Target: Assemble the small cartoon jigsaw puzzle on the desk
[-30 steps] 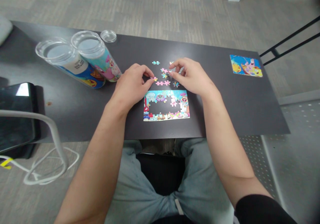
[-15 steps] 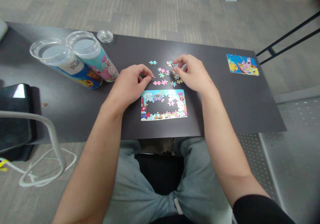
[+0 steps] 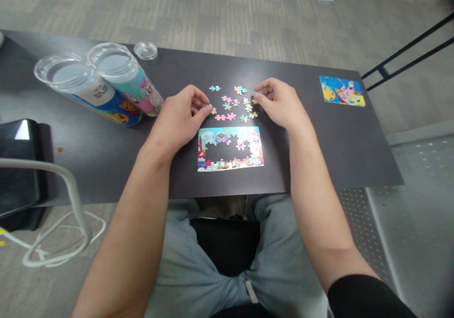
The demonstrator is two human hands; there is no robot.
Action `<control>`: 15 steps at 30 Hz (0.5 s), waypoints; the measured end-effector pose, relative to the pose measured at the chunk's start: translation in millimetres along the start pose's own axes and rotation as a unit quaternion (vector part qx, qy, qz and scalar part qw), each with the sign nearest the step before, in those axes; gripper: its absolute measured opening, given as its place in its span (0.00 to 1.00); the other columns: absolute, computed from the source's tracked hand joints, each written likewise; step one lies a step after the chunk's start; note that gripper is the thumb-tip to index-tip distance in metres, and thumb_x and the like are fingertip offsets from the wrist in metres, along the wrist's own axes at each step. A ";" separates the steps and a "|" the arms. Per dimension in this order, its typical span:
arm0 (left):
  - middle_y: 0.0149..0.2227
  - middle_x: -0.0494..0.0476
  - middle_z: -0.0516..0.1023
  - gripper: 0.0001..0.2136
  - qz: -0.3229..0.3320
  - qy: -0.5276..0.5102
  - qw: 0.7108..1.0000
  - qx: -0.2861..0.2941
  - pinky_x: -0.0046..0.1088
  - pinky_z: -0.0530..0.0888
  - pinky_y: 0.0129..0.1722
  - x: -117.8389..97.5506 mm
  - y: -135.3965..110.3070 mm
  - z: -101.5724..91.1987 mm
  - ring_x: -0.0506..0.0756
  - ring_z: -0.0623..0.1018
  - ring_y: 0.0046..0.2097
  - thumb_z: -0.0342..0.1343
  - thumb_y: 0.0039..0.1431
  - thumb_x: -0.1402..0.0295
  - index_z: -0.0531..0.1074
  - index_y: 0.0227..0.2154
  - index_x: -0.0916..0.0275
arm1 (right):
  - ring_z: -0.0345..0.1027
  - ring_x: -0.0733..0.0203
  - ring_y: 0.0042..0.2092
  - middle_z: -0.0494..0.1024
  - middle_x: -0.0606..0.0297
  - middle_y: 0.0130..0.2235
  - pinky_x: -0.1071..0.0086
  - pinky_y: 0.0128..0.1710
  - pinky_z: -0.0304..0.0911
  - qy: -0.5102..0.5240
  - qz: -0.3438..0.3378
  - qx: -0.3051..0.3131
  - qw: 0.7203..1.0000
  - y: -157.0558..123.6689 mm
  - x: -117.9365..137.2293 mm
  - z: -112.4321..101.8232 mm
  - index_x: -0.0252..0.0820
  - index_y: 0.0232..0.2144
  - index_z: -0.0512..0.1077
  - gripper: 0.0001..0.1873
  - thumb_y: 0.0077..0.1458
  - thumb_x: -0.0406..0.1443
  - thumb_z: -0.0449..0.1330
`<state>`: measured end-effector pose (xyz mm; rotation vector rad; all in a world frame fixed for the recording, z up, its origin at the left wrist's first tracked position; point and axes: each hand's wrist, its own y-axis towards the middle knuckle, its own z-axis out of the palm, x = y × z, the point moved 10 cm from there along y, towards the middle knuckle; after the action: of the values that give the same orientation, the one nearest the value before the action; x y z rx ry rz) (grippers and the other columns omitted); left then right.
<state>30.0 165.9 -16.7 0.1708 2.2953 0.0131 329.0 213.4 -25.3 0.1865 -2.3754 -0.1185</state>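
My left hand (image 3: 185, 116) pinches a pink puzzle piece (image 3: 213, 110) between thumb and fingers, left of the loose pieces. Across from it, my right hand (image 3: 278, 101) hovers at the right edge of the group, thumb and index finger slightly apart; a small yellowish piece (image 3: 254, 101) lies by its thumb tip. Between the hands are several loose pieces, among them a joined pink pair (image 3: 225, 117) and a blue cluster (image 3: 240, 90). Nearer to me lies a partly assembled jigsaw puzzle (image 3: 260, 155), its border joined around an open middle.
Two clear-topped printed canisters (image 3: 127, 79) stand at the left, with a round clear lid (image 3: 145, 51) behind. A colourful picture card (image 3: 342, 91) lies far right on the dark table (image 3: 336, 143). A black device (image 3: 17, 167) and white cable (image 3: 73, 190) are at left.
My right hand has drawn back a little to the right, uncovering more loose pieces. My left hand still pinches the piece, now turned so its pink face shows more.
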 end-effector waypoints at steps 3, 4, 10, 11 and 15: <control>0.48 0.58 0.94 0.04 0.015 0.008 1.000 0.010 0.44 0.86 0.56 -3.0 -0.8 0.5 0.64 0.88 0.48 0.74 0.79 0.61 0.86 0.48 0.53 | 0.80 0.43 0.49 0.88 0.58 0.47 0.45 0.56 0.76 0.004 -0.001 -0.002 1.000 -0.5 -1.1 2.2 0.52 0.52 0.85 0.11 0.70 0.40 0.75; 0.48 0.57 0.94 0.04 0.018 0.011 1.000 0.010 0.44 0.85 0.56 -3.7 -1.1 0.2 0.64 0.88 0.48 0.74 0.79 0.61 0.87 0.48 0.52 | 0.81 0.42 0.50 0.88 0.59 0.47 0.45 0.56 0.76 0.005 0.000 -0.002 1.000 -0.5 -1.9 2.8 0.52 0.53 0.84 0.12 0.70 0.39 0.75; 0.47 0.57 0.95 0.04 0.034 0.020 0.999 0.010 0.45 0.85 0.56 -6.5 -1.1 0.0 0.65 0.89 0.47 0.71 0.78 0.64 0.91 0.49 0.51 | 0.83 0.43 0.53 0.88 0.60 0.48 0.46 0.57 0.76 0.002 0.010 0.016 1.000 -0.1 -0.9 4.5 0.52 0.56 0.83 0.14 0.70 0.36 0.74; 0.47 0.57 0.95 0.05 0.035 0.023 0.999 0.009 0.45 0.85 0.57 -6.5 -0.7 0.0 0.65 0.89 0.47 0.70 0.78 0.64 0.91 0.49 0.51 | 0.83 0.43 0.53 0.88 0.60 0.48 0.46 0.57 0.76 -0.003 0.012 0.014 1.000 -0.3 -0.1 3.7 0.52 0.56 0.83 0.13 0.71 0.35 0.73; 0.47 0.58 0.95 0.07 0.043 0.041 0.998 0.006 0.45 0.85 0.56 -4.7 1.7 0.3 0.64 0.88 0.45 0.70 0.77 0.67 0.92 0.51 0.53 | 0.84 0.41 0.55 0.89 0.59 0.49 0.46 0.57 0.76 -0.013 0.023 0.000 1.000 -2.2 1.6 1.2 0.49 0.58 0.82 0.14 0.73 0.32 0.70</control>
<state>33.6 167.0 -13.3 0.2798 2.3687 0.0518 327.3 211.0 -25.3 0.1304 -2.4046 -0.0986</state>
